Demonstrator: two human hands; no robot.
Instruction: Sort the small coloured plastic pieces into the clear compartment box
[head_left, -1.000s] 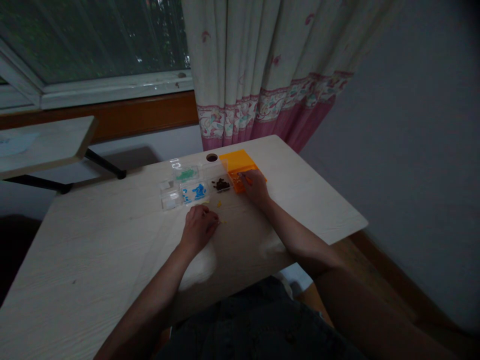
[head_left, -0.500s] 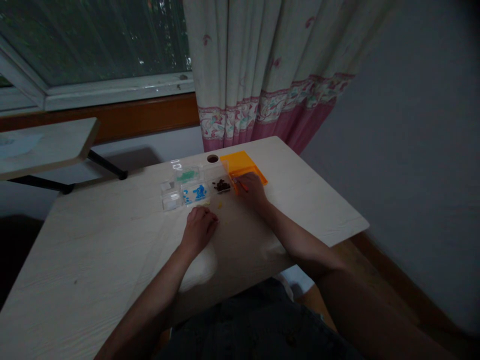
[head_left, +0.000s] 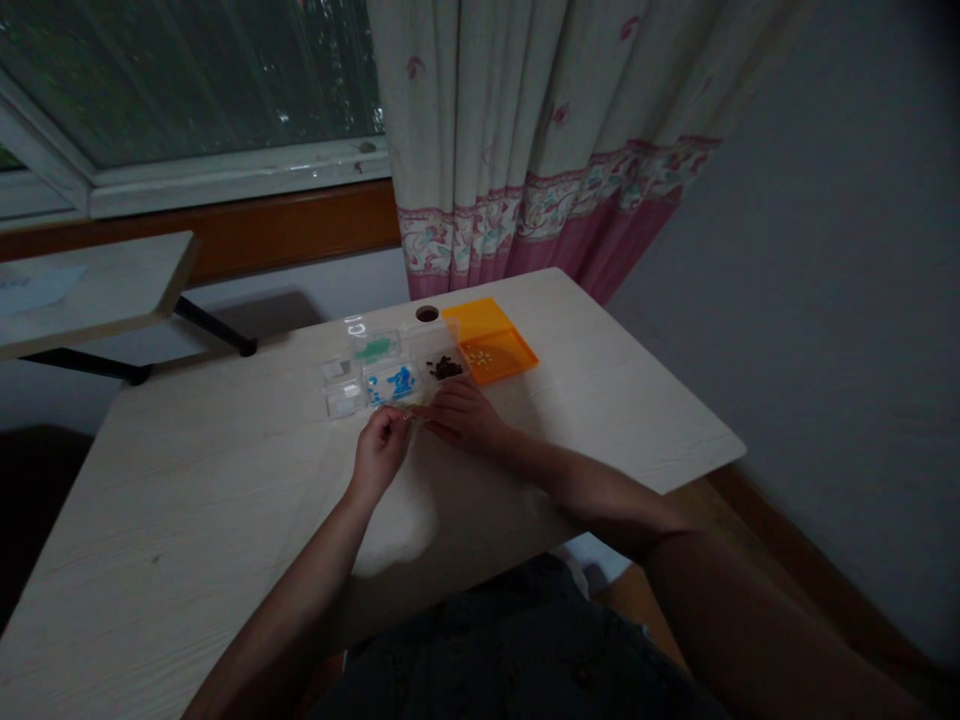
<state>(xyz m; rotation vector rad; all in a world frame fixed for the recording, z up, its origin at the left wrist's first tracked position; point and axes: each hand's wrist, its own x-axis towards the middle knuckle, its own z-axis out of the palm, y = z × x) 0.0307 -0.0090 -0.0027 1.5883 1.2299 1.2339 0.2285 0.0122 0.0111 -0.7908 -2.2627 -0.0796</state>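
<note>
On the desk (head_left: 600, 400), the left hand (head_left: 381, 448) and right hand (head_left: 461, 417) meet fingertip to fingertip with fingers narrowed. Whether they pinch anything is too small to tell. Just beyond them is the blue-bead box (head_left: 395, 382), with the green-bead box (head_left: 373, 348), dark-bead box (head_left: 445, 368) and an open orange box (head_left: 499, 355) around it.

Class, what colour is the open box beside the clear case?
The box is orange, shown best in the head view.

Floral curtain (head_left: 525, 150), window (head_left: 187, 80), perhaps side table (head_left: 90, 290)
</note>
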